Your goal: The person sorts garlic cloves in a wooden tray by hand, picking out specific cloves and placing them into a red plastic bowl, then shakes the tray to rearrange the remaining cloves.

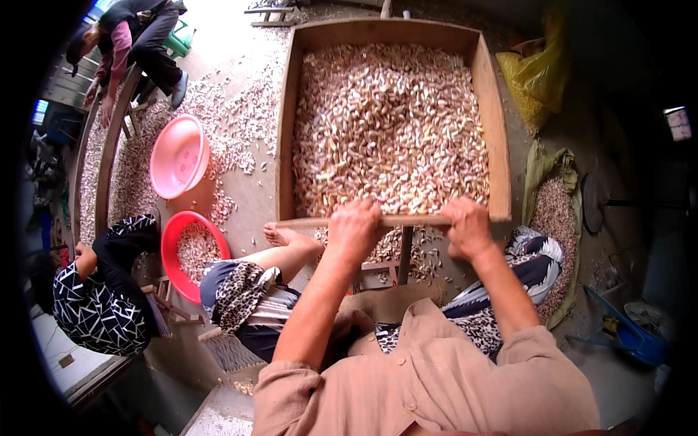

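A big wooden tray (499, 131) with raised sides is heaped with pale, pinkish garlic cloves (389, 123). My left hand (355, 227) and my right hand (466, 227) both grip the tray's near wooden edge (411, 219), about a forearm's width apart. The tray stretches away from me toward the top of the view. More cloves lie on the ground beneath its near edge. My knees and a bare foot (283, 236) show below the tray.
A pink basin (178, 156) and a red basin (174, 243) holding cloves stand on the floor at left. One person in black-and-white sits at lower left, another at upper left. A green sack (547, 163) of cloves lies at right, a yellow bag (534, 80) behind it.
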`<state>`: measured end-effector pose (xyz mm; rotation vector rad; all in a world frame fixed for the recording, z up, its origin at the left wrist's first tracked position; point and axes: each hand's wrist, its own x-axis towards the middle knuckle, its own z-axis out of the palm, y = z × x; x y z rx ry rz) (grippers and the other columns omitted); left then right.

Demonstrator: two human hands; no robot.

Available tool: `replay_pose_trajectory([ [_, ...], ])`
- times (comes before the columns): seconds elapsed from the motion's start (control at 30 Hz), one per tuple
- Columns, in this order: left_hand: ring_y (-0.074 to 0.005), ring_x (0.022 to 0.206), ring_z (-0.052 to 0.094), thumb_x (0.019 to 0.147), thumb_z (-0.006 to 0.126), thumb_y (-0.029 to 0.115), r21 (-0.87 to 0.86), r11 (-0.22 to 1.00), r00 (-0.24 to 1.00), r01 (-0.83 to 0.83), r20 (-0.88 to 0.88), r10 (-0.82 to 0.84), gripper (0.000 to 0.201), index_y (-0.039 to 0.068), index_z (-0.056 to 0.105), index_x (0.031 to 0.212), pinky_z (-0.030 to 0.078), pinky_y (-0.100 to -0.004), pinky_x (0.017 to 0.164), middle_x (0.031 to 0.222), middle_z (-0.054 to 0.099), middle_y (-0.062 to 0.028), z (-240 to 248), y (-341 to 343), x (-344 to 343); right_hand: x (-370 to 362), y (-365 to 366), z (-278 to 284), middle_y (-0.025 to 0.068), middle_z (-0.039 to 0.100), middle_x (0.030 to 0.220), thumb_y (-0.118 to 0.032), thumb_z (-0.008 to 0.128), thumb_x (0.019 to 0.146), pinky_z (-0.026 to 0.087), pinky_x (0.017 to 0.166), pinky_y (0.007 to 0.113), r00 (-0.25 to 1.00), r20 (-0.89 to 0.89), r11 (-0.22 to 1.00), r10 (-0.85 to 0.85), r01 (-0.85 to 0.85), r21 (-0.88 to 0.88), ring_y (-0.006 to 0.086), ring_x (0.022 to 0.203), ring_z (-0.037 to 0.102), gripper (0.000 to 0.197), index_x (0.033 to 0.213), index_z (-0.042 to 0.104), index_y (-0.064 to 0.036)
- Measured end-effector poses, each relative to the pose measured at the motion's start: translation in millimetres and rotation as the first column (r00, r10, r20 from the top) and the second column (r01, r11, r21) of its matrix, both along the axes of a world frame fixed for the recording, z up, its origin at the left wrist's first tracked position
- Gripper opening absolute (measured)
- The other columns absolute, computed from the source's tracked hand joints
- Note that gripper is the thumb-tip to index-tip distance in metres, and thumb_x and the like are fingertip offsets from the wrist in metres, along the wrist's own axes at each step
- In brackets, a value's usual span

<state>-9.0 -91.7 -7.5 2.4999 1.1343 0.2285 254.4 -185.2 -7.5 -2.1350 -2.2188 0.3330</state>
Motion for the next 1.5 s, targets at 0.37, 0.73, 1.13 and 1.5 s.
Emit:
replay_pose_trajectory([
  [0.37,-0.0259,0.076,0.064,0.079,0.071,0.018,0.107,0.991,0.995,0.082,-0.071,-0.075,0.015,0.013,0.058,0.074,0.052,-0.0428,0.064,0.077,0.058,-0.0052,-13,-27,-35,-42,-48,-13,0.0076,0.061,0.081,-0.003,0.064,0.068,0.049,0.072,0.044,0.98,-0.193,0.978,-0.039,0.077,0.194,0.0288,0.085,0.062,0.013,0.078,0.063,-0.0127],
  [0.73,-0.0223,0.072,0.063,0.077,0.07,0.017,0.122,0.987,0.992,0.103,0.062,-0.111,0.013,0.015,0.056,0.076,0.05,-0.04,0.062,0.077,0.058,-0.0035,6,-70,-50,-57,-79,15,0.0071,0.057,0.077,-0.003,0.064,0.068,0.048,0.071,0.042,0.97,-0.242,0.994,-0.016,0.042,0.1,0.0275,0.082,0.061,0.012,0.074,0.061,-0.0123],
  [1.13,-0.0238,0.067,0.059,0.075,0.072,0.014,0.154,0.986,0.989,0.061,0.121,-0.08,0.017,0.015,0.055,0.074,0.05,-0.0387,0.061,0.072,0.054,-0.0052,12,-77,-41,-57,-93,19,0.0068,0.058,0.075,0.0,0.064,0.066,0.047,0.071,0.043,0.968,-0.247,0.993,-0.037,0.063,0.1,0.0275,0.079,0.061,0.019,0.079,0.068,-0.012],
  [1.5,-0.0226,0.074,0.06,0.079,0.074,0.017,0.04,0.994,0.991,0.101,0.081,-0.104,0.017,0.014,0.056,0.081,0.047,-0.0389,0.063,0.078,0.055,-0.0041,14,-90,-63,-69,-99,22,0.0072,0.057,0.078,0.001,0.067,0.061,0.047,0.071,0.043,0.945,-0.327,1.0,-0.025,0.024,-0.006,0.028,0.081,0.06,0.021,0.078,0.06,-0.0101],
])
